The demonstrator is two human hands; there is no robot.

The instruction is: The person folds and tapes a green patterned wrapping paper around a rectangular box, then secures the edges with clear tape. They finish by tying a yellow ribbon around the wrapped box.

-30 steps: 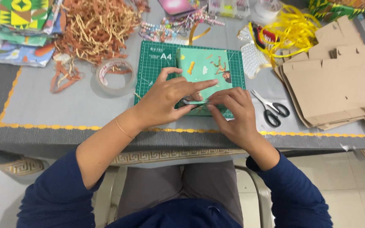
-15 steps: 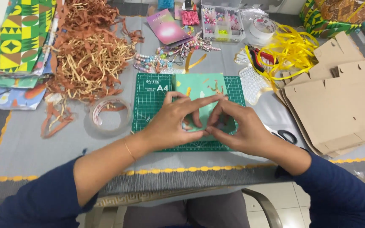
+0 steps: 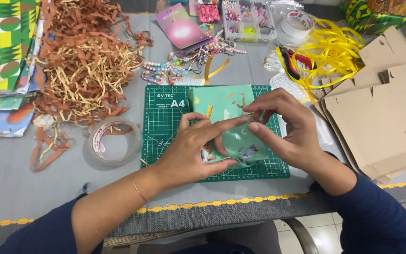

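A grey desk (image 3: 34, 193) with a yellow scalloped trim along its near edge carried everything. Flat brown cardboard box blanks (image 3: 381, 117) lay stacked at its right edge, and a heap of brown and tan paper shreds (image 3: 81, 66) spread toward the far left corner beside folded patterned cloths (image 3: 1, 51). A green cutting mat (image 3: 165, 127) sat at the middle of the near edge. On it rested a small parcel in teal printed wrapping paper (image 3: 222, 106), tilted slightly. The left hand (image 3: 189, 155) pressed on the parcel's near end, fingers spread flat over the paper, its grip not closed around anything. The right hand (image 3: 287, 129) pinched a fold of the paper at the parcel's right side between thumb and fingertips. A clear tape roll (image 3: 113, 141) lay just left of the mat. Yellow ribbon (image 3: 330, 51) was tangled toward the far right corner, near red-handled pliers (image 3: 297, 61).
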